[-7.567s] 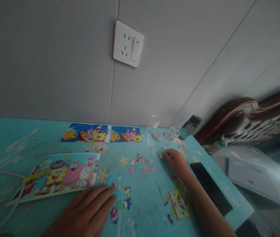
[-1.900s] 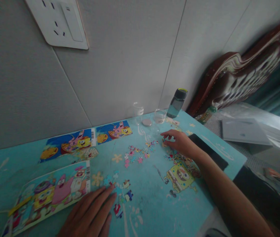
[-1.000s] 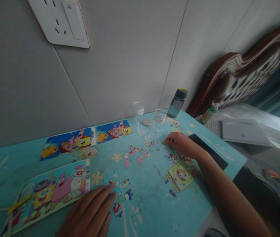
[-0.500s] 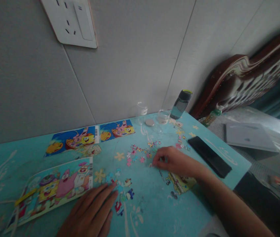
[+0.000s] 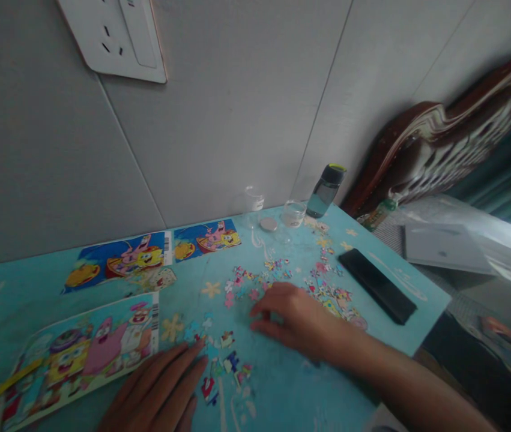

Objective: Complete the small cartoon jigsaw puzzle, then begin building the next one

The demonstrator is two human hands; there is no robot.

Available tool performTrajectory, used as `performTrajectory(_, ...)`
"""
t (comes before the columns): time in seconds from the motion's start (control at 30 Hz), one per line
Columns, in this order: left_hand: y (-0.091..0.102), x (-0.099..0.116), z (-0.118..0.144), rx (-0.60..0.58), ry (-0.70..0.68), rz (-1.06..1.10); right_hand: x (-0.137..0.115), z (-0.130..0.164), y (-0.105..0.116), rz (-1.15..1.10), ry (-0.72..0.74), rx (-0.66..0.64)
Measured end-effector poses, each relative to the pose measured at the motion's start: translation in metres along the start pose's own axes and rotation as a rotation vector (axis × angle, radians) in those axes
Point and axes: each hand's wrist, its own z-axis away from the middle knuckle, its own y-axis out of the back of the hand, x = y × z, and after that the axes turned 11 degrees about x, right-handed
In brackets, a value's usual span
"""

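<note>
My left hand point(image 5: 156, 390) lies flat on the table, fingers stretched out, its fingertips beside a small group of jigsaw pieces. That group includes a dark blue piece point(image 5: 231, 362), a red and white piece point(image 5: 209, 390) and a pink, yellow and green piece point(image 5: 243, 373). Over the table's middle, my right hand point(image 5: 289, 312) has loosely curved fingers, with a gap between thumb and index finger and nothing visible between them. Loose pink and blue pieces point(image 5: 241, 288) lie just beyond it. More mixed pieces point(image 5: 327, 288) are spread beyond its wrist, partly hidden by the forearm.
A cartoon picture sheet point(image 5: 88, 360) lies at left, with two blue picture cards point(image 5: 120, 258) behind it. Clear cups point(image 5: 293, 214), a round lid point(image 5: 268, 224) and a dark bottle point(image 5: 326, 191) stand near the wall. A black phone-like slab point(image 5: 376, 285) lies at right.
My right hand has moved left and slightly nearer, uncovering pieces on the right. A pink, yellow and green piece now shows beside the left group. My left hand stays flat; the view shifted slightly.
</note>
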Motion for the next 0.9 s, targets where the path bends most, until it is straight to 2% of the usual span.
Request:
performTrajectory(0.07, -0.002, -0.002, 0.002, -0.009, -0.006, 0.0, 0.024, 0.0, 0.016, 0.23, -0.182, 0.141)
performTrajectory(0.13, -0.003, -0.002, 0.003, -0.007, -0.014, -0.003, 0.052, 0.004, 0.032, 0.51, -0.382, 0.19)
performTrajectory(0.2, -0.003, -0.003, 0.003, 0.012, -0.023, -0.009, 0.077, 0.011, 0.044, 0.749, -0.573, 0.153)
performTrajectory(0.3, -0.002, -0.003, 0.002, 0.029, -0.034, -0.003, 0.098, 0.021, 0.054, 0.845, -0.67, 0.161)
performTrajectory(0.57, -0.002, -0.003, 0.002, 0.013, -0.027, -0.002, 0.098, 0.021, 0.048, 0.809, -0.628, 0.105)
performTrajectory(0.73, 0.001, 0.0, -0.002, 0.015, -0.009, -0.016, 0.087, 0.015, 0.042, 0.693, -0.477, 0.061)
performTrajectory(0.9, 0.006, 0.003, -0.004, -0.022, 0.017, -0.022, 0.077, 0.013, 0.042, 0.484, -0.31, 0.092)
